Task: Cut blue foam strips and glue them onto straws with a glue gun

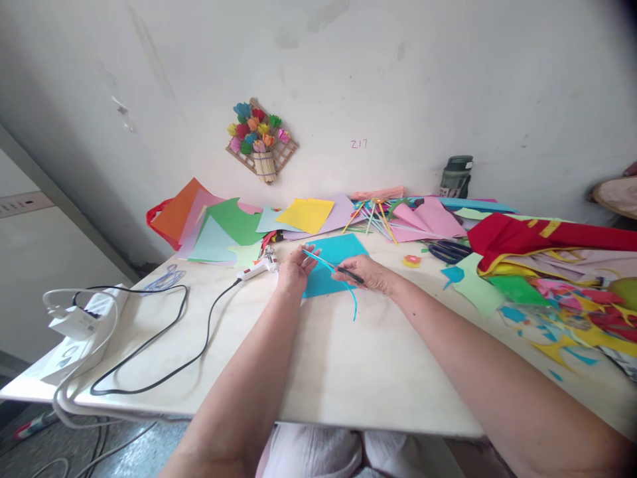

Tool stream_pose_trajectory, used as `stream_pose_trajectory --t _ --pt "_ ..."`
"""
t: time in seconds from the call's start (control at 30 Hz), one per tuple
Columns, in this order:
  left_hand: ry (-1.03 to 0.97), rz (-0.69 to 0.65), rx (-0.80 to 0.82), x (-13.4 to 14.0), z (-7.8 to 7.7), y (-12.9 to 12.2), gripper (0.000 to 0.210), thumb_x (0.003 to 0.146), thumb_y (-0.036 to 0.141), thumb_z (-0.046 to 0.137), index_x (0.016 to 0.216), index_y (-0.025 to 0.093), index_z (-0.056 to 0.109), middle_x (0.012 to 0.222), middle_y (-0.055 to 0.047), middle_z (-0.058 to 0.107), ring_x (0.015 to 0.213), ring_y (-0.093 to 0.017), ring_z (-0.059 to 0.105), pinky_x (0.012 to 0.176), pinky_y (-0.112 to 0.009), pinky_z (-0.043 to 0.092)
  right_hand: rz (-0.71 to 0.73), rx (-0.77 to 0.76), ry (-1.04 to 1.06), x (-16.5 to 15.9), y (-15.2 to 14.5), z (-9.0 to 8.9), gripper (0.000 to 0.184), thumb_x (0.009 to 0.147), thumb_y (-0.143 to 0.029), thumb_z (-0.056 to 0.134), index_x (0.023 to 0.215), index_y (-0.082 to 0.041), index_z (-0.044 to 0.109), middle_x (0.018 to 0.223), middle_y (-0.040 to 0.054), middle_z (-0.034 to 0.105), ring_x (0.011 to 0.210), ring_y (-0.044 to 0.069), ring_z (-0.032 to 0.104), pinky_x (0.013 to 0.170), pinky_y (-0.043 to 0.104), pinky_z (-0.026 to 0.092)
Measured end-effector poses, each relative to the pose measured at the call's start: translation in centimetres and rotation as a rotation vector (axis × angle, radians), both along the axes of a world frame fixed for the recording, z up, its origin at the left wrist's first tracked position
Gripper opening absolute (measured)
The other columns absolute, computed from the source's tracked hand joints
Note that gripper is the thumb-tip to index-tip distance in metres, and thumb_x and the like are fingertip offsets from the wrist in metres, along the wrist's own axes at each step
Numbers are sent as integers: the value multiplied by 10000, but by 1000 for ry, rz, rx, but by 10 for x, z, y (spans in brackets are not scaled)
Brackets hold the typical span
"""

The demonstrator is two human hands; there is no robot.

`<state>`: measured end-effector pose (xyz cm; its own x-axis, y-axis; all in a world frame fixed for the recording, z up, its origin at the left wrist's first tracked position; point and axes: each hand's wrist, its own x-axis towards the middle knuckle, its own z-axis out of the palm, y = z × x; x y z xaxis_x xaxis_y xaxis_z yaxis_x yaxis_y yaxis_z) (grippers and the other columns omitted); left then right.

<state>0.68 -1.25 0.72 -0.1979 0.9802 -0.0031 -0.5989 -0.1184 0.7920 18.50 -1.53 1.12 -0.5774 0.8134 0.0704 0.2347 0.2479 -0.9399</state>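
Note:
My left hand (297,267) is closed, pinching one end of a narrow blue paper strip (323,261) between thumb and fingers. The strip runs to the right, and a thin curled length hangs down from it over the table. In my right hand (367,273) is a pair of scissors with black handles (350,274), its blades pointing left along the strip. Just how far the blades are apart is too small to tell. Beneath both hands a blue paper sheet (328,284) lies flat on the table (378,372).
A white glue gun (255,268) lies left of my hands, its black cord looping to a power strip (82,332). Coloured paper sheets (304,214) line the wall. Dark-handled scissors (449,251), paper scraps (547,325) and red cloth (537,239) lie right; a bottle (456,178) stands behind.

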Motion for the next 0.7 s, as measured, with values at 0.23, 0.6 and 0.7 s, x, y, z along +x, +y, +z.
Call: stream_pose_trajectory --t 0.23,0.6,0.7 --pt "7 4 36 0 -2 0 102 711 220 546 783 149 563 1000 -64 607 821 -196 616 529 -210 493 -44 34 -42 -3 6 -6 499 551 -530 624 825 -113 629 436 -73 360 389 40 276 381 196 172" --pt "-19 15 9 0 -2 1 146 712 253 574 829 169 550 943 -66 616 790 -180 620 546 -215 480 -83 161 -66 -5 9 -11 462 550 -486 637 817 -110 640 531 -41 423 460 50 301 413 199 200" --pt "-12 15 21 0 -2 1 171 712 272 572 848 174 538 919 -72 620 802 -181 617 583 -229 481 -99 190 -92 -5 7 -10 451 558 -493 630 832 -134 642 517 -49 430 449 52 302 411 198 208"
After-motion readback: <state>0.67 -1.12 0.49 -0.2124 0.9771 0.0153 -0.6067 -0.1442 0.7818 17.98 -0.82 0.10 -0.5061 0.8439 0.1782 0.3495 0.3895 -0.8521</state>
